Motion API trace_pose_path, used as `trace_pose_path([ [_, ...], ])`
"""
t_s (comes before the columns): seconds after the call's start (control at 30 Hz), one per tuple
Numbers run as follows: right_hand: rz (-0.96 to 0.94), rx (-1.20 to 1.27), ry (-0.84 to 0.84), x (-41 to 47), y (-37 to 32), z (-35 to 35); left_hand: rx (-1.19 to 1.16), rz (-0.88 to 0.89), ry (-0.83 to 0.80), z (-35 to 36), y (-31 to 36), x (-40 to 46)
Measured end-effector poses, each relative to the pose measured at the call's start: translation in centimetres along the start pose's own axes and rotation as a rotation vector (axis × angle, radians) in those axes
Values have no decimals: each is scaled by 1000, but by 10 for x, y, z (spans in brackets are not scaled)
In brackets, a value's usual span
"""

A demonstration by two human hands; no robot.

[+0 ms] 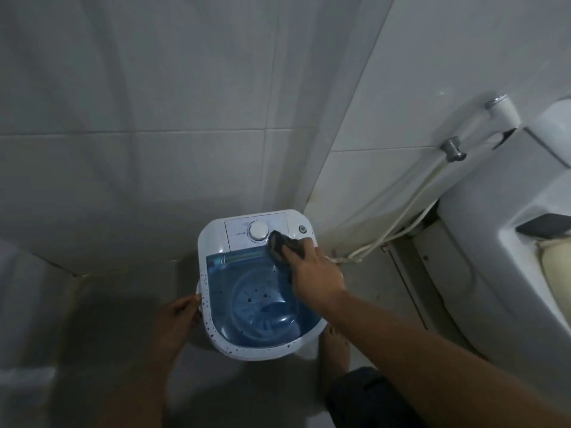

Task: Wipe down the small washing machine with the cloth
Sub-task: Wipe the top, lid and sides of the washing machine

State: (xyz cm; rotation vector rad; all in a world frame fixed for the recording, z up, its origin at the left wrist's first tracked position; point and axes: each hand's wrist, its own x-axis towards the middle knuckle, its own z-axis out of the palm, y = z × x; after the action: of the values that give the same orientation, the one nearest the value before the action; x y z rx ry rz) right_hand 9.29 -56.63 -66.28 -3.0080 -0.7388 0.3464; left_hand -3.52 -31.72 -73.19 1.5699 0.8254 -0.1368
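A small white washing machine with a translucent blue lid stands on the floor in a tiled corner. Dark specks dot its left and front rim. My right hand presses a dark cloth onto the top, at the right of the white round dial, where the control panel meets the lid. My left hand grips the machine's left side, fingers curled on the rim.
Tiled walls close in behind and to the right. A white toilet fills the right side, with a spray hose running down the wall to the floor. My bare foot stands just right of the machine's front.
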Motion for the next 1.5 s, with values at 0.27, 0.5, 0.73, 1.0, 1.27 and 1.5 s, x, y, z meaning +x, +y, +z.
trace_pose_path([
  [0.27,373,304,-29,105,40,-41,-30,-71,31,2,1,-2],
  [0.5,333,322,68,30,64,17,-51,-70,-16,1,1,-4],
  [0.73,163,370,218,-68,60,51,-65,-60,-4,0,7,1],
  [1.0,287,551,135,60,62,5,-101,-97,18,2,9,-4],
  [1.27,349,715,338,4,55,54,-95,-86,40,3,13,-6],
  [1.5,337,745,440,-116,16,100,-52,-78,59,1,4,3],
])
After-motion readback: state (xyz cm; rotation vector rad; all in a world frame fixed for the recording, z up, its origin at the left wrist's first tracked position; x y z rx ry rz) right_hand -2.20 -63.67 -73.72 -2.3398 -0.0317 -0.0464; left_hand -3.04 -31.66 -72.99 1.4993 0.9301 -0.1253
